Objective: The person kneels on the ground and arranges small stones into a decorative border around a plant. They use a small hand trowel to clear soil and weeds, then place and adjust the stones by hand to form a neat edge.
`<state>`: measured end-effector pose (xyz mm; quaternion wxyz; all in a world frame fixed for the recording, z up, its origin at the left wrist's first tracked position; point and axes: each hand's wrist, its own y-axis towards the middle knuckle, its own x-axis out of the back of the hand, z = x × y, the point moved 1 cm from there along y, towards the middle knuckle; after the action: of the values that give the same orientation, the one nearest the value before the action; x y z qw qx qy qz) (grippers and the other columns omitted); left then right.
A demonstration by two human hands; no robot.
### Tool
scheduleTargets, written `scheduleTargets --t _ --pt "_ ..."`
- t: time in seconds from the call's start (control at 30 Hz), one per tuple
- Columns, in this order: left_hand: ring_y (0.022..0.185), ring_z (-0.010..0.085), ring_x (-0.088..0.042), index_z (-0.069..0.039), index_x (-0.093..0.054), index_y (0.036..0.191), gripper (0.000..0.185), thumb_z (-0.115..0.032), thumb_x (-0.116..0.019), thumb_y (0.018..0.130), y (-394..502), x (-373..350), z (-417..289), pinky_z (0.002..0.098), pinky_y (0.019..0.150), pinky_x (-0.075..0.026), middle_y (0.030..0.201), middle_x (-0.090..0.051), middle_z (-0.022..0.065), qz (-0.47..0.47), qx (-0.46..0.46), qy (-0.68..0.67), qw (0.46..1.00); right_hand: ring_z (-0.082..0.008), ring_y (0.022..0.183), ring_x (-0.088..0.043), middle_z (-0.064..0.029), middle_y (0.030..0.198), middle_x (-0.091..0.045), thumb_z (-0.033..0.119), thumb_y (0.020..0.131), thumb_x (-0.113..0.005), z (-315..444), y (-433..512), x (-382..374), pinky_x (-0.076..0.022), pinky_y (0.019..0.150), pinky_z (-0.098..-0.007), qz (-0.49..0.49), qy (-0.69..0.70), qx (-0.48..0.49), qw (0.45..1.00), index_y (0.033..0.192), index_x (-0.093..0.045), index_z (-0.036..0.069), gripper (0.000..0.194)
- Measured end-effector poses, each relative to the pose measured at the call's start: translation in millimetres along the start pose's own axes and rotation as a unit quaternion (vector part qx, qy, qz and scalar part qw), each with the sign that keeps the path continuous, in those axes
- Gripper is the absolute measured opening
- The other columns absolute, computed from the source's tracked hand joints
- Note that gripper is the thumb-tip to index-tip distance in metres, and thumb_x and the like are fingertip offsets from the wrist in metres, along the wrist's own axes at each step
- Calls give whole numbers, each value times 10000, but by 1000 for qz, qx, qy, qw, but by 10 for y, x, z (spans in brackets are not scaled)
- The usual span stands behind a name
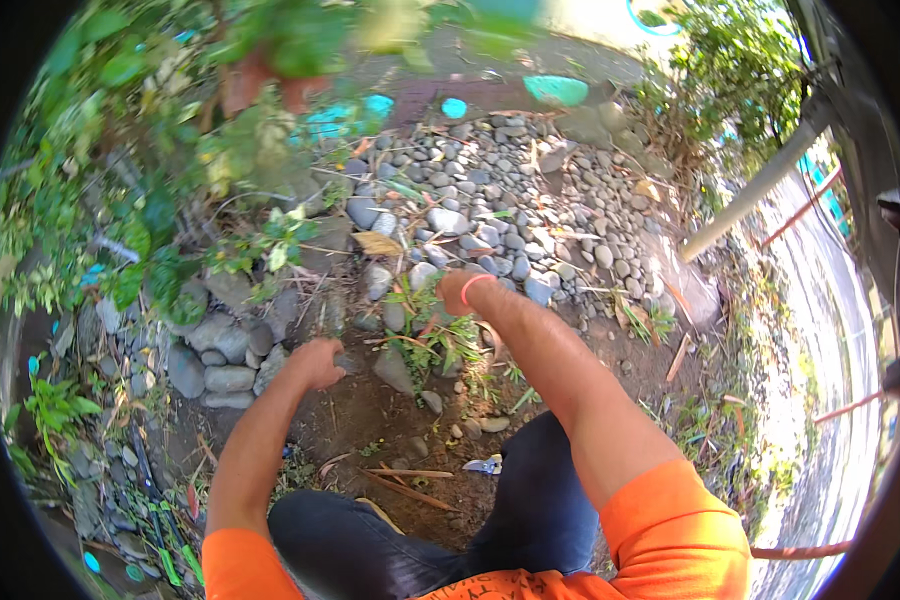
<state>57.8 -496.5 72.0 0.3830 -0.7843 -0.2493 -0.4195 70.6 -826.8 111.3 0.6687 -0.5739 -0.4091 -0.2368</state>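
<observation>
My right hand [456, 292], with a pink band at the wrist, reaches down at the upper edge of a clump of green weeds [442, 341]. Its fingers are mostly hidden, so I cannot tell whether they grip a stem. Left of the clump, my left hand [319, 364] hovers low over brown soil [330, 420], thumb apart from the fingers, with nothing visible in it. Grey stones [229, 379] lie beside that hand. A flat stone [394, 371] rests at the foot of the weeds. Between my knees, the metal blades of pruning shears [484, 466] show on the ground.
Rounded pebbles [487, 202] spread ahead. Leafy branches [142, 187] crowd the upper left, some close to the camera. A pale pole [750, 187] slants in at right. A long tool with green grips [166, 551] lies at lower left. Dry sticks [412, 491] lie near my knees.
</observation>
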Motion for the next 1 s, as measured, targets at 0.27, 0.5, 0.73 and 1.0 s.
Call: scheduleTargets --t 0.27,0.5,0.73,1.0 --pt "1037 386 -665 -15 -648 1197 495 -272 -763 790 1073 121 -1483 455 914 -525 1071 -699 229 -2 -79 15 997 -385 1033 -684 -193 1126 -710 179 812 -581 -1955 -970 -1041 -551 903 -440 -104 230 -197 947 1047 -750 54 315" --pt "1057 374 -656 -20 -624 1238 496 -263 -724 818 1898 -594 -2590 452 931 -516 1081 -699 208 18 -37 -5 999 -368 1069 -673 -193 1135 -708 180 817 -608 -2766 -1086 -2155 -539 931 -440 -124 284 -241 920 1062 -743 73 300" --pt "1187 387 -575 -67 -552 1329 551 -202 -704 817 2521 -862 -3179 471 990 -485 1301 -570 190 33 6 16 999 -357 1149 -589 -150 1203 -617 115 766 -704 -3144 -800 -2497 -515 960 -436 -253 312 -312 861 1206 -668 148 442" --pt "1205 348 -564 -97 -442 1429 647 -98 -687 830 3124 -1135 -3317 480 980 -472 1401 -492 124 -18 15 163 986 -341 1165 -555 -126 1270 -496 140 764 -700 -2956 -297 -2326 -521 888 -497 -241 189 -179 935 1313 -568 173 566"
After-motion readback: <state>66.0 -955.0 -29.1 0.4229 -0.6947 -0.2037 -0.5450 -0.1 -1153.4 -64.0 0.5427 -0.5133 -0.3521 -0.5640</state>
